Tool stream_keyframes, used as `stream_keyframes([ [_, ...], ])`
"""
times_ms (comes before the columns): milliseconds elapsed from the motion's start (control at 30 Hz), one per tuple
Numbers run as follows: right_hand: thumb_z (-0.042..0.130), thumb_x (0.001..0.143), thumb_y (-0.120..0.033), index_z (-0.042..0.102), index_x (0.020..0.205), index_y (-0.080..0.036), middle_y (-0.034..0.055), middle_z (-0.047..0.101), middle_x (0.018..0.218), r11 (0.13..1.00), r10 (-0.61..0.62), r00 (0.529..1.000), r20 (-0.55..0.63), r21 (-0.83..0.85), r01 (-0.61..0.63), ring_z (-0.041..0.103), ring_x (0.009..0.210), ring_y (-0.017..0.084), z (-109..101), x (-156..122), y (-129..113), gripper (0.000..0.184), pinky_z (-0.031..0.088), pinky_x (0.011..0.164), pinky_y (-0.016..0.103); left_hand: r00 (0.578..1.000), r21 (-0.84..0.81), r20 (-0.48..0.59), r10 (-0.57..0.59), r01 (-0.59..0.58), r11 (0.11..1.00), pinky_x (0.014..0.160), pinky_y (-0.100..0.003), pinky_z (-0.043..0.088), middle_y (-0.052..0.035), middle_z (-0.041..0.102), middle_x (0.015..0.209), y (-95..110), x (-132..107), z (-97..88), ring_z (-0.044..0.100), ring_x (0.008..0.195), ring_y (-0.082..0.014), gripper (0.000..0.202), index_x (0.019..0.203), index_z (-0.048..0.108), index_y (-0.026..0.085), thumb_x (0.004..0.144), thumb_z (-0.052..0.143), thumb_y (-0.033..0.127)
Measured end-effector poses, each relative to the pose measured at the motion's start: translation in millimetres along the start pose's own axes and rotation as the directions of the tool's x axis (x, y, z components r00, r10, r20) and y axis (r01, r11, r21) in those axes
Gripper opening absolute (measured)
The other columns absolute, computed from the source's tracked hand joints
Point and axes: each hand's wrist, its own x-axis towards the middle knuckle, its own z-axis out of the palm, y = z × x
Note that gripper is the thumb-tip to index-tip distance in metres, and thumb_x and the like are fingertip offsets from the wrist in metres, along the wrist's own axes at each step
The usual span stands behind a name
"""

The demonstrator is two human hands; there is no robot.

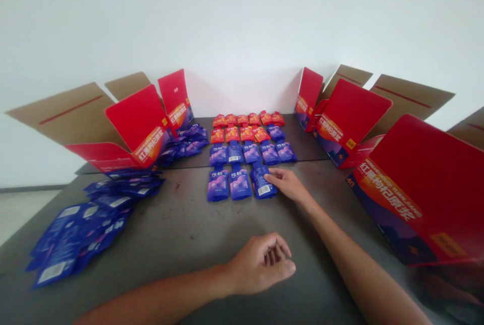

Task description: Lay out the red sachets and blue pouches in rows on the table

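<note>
The right hand reaches far out over the table, its arm slanting in from the bottom right corner; its fingertips touch the right edge of a blue pouch; one cannot tell if they pinch it or just press on it. This pouch lies at the right end of the nearest row, with its bar code facing up.

The left hand is much nearer to the person; its arm comes in low from the left, and the wrist points the hand to the right; its fingers are curled in loosely, with a narrow gap between them and the thumb; it looks bare inside and is well apart from the pouches.

Two more blue pouches lie in the nearest row; behind them is a row of five blue ones; next come four red pouches with one blue one at the right end; more red ones make the back row; blue piles lie along the left side; two open boxes stand at the left, and three more stand at the right; behind everything is a white wall.
</note>
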Motion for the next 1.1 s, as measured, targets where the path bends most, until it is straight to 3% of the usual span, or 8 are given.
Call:
stream_keyframes([
  [133, 0.076, 0.084, -0.045, 0.073, 0.127, -0.013, 0.0054, 0.079, 0.082, 0.982, 0.030, 0.994, -0.106, -0.181, -0.049, 0.070, 0.073, 0.021, -2, -4, 0, 0.055, 0.052, 0.065, 0.030, 0.999, 0.063, 0.037, 0.000, -0.002, 0.998, 0.058, -0.022, 0.036, 0.0009, 0.056, 0.072, 4, 0, -1.1, 0.047, 0.062, -0.0083, 0.043, 0.099, 0.065, 0.012, 0.087, 0.072, 0.053],
  [267, 0.072, 0.089, -0.045, 0.071, 0.131, -0.014, 0.0063, 0.080, 0.085, 0.935, -0.012, 0.992, -0.129, -0.352, -0.034, 0.074, 0.079, 0.024, -2, -11, -8, 0.053, 0.053, 0.072, 0.032, 0.998, 0.078, 0.062, 0.026, -0.031, 0.996, 0.057, -0.020, 0.037, 0.0010, 0.057, 0.071, 5, 0, -2.5, 0.048, 0.061, -0.0079, 0.040, 0.097, 0.066, 0.013, 0.087, 0.073, 0.051],
  [400, 0.069, 0.091, -0.042, 0.068, 0.134, -0.017, 0.0048, 0.080, 0.087, 0.907, -0.062, 0.987, -0.147, -0.422, -0.006, 0.074, 0.080, 0.023, 2, -15, -11, 0.050, 0.052, 0.076, 0.032, 0.995, 0.100, 0.074, 0.063, -0.070, 0.992, 0.057, -0.019, 0.038, 0.0012, 0.058, 0.068, 5, -1, -2.2, 0.049, 0.059, -0.0074, 0.035, 0.093, 0.067, 0.013, 0.086, 0.073, 0.047],
  [700, 0.068, 0.092, -0.043, 0.073, 0.121, -0.020, 0.0013, 0.074, 0.076, 0.869, -0.153, 0.974, -0.164, -0.491, 0.054, 0.070, 0.070, 0.020, 8, -15, -6, 0.038, 0.048, 0.069, 0.029, 0.992, 0.132, 0.093, 0.088, -0.100, 0.986, 0.057, -0.020, 0.039, 0.0011, 0.059, 0.067, 6, -2, -1.1, 0.049, 0.056, -0.0071, 0.035, 0.087, 0.067, 0.013, 0.085, 0.073, 0.048],
  [1100, 0.067, 0.092, -0.043, 0.080, 0.102, -0.021, 0.0051, 0.077, 0.085, 0.835, -0.239, 0.959, -0.153, -0.537, 0.123, 0.067, 0.074, 0.019, 6, -14, -3, 0.027, 0.050, 0.074, 0.031, 0.987, 0.149, 0.111, 0.113, -0.129, 0.980, 0.059, -0.021, 0.041, 0.0003, 0.061, 0.069, 6, -2, -1.5, 0.051, 0.058, -0.0081, 0.036, 0.086, 0.068, 0.014, 0.086, 0.072, 0.050],
])
